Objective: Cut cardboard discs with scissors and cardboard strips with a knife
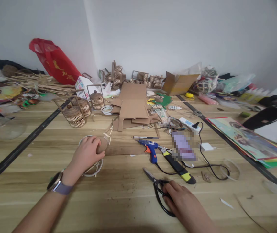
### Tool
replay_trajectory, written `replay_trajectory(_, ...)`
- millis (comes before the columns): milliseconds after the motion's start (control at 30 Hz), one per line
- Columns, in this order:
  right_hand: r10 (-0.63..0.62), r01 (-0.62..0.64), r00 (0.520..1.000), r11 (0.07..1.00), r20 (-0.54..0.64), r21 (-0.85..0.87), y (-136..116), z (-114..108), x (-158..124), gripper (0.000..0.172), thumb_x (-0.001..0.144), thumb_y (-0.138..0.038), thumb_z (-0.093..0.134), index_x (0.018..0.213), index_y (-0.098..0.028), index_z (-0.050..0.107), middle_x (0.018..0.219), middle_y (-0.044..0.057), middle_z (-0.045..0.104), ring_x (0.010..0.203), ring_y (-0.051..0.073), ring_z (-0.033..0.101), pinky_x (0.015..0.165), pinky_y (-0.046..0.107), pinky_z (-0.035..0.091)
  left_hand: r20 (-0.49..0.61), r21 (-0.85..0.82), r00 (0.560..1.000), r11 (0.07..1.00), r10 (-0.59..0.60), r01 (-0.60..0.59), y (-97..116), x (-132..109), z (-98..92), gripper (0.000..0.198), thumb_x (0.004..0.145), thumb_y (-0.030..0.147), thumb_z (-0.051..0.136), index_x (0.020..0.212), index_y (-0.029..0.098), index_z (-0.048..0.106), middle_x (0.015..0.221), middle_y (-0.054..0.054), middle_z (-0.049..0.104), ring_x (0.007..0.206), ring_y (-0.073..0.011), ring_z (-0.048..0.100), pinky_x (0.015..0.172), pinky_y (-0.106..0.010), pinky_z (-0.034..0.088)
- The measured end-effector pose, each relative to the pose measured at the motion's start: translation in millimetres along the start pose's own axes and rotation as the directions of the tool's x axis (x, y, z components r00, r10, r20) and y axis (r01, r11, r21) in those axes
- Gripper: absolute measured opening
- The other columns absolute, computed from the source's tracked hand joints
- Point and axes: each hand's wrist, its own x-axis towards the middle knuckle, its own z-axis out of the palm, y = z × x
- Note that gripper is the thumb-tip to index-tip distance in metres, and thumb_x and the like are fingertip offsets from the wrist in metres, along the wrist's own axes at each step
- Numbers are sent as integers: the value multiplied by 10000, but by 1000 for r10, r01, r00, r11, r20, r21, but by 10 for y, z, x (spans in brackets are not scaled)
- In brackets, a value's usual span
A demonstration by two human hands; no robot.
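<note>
My left hand (90, 150), with a watch on its wrist, has its fingers curled over a round brown cardboard disc (102, 145). Partly hidden under that hand, a white ring (99, 168) lies on the table. On the right, my right hand (177, 197) has its fingers round one black handle of a pair of scissors (156, 181), whose blades point up and left. Just beyond the scissors are a blue hot glue gun (150, 149) and a black-and-yellow utility knife (179, 166).
Brown cardboard sheets (133, 103) lie at the middle back. Small lidded bamboo baskets (74, 116) with handles stand at the left. A black power cord (201, 155) loops across the right side near a white power strip (189, 124). A glass bowl (5, 127) sits far left.
</note>
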Motion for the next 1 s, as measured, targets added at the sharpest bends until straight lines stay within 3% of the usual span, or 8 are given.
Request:
replay_trajectory(167,-5,4,1000,999,-15,-37,16,60,4,113,818,-144,602,849,-253,594,839,18,679,645,205,674,594,289,463,82,-1,997,1000,-6,6,-19,111,98,122,787,302,593,864,208,579,999,-116,667,1003,-329,569,891,-431,443)
replay_trajectory(367,46,-50,997,997,-69,-52,-15,235,-7,105,808,-162,627,826,-249,571,834,16,656,642,207,657,607,295,462,86,0,995,999,-49,49,-157,289,257,107,757,284,604,836,212,606,929,-107,694,925,-313,604,820,-393,452)
replay_trajectory(533,29,-29,998,1000,-51,-7,-2,159,2,121,823,-162,650,861,-258,587,872,14,671,670,219,681,600,302,478,69,-9,995,997,-76,77,-218,412,264,121,764,327,621,824,227,587,892,-98,695,896,-308,616,773,-376,462)
replay_trajectory(733,-18,22,998,997,-59,69,63,128,18,85,872,-195,637,878,-268,593,850,8,668,677,215,685,596,297,492,66,13,984,986,-164,164,-452,266,110,147,792,376,581,801,234,543,853,-93,688,858,-307,624,753,-377,459)
replay_trajectory(900,-20,21,1000,994,-9,104,91,162,34,69,892,-201,624,878,-265,602,859,18,668,707,220,694,630,304,517,93,-1,976,980,-198,199,-641,57,93,150,805,380,577,805,230,572,840,-71,691,855,-285,643,776,-363,469)
replay_trajectory(1000,-13,10,999,993,31,115,88,137,45,64,895,-200,615,873,-260,606,876,28,676,728,225,701,634,304,520,-38,-4,987,988,-155,155,-633,108,110,283,822,502,595,840,222,635,1024,-117,698,1070,-348,597,932,-444,455)
